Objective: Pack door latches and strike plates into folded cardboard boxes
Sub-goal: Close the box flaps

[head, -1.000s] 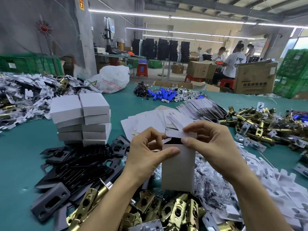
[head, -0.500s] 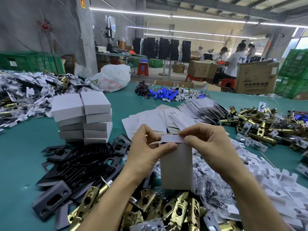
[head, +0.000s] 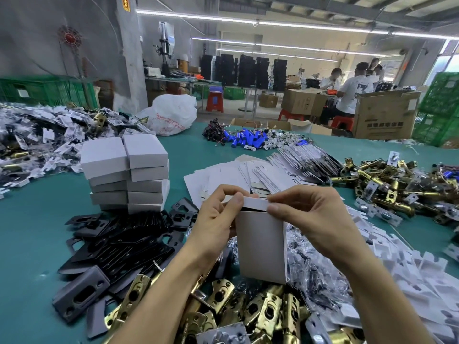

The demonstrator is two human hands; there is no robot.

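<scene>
Above the heap of brass latches [head: 270, 311], a white cardboard box [head: 260, 247] stood upright, long axis vertical, mouth upward, its contents hidden behind a dark slit, while the fingers of the left hand [head: 213, 219] and right hand [head: 315, 214] pinched its top flap [head: 255, 203].

1. The box [head: 260, 244] stands upright mid-scene, the left hand [head: 216, 219] at its 9 o'clock and the right hand [head: 310, 219] at its 3 o'clock, both pinching its top flap.
2. From the box, the stacked boxes [head: 126, 172] stand at 10 o'clock on the table [head: 29, 244].
3. Strike plates [head: 119, 244] lie at 8 o'clock, just before that stack.
4. Flat cartons [head: 223, 177] fan out at 12 o'clock, behind the box.
5. Latches [head: 248, 309] lie heaped at 6 o'clock; a second latch heap [head: 397, 184] lies at 2 o'clock.
6. Small bags [head: 310, 269] lie at 4 o'clock, card inserts [head: 409, 269] beyond them.
</scene>
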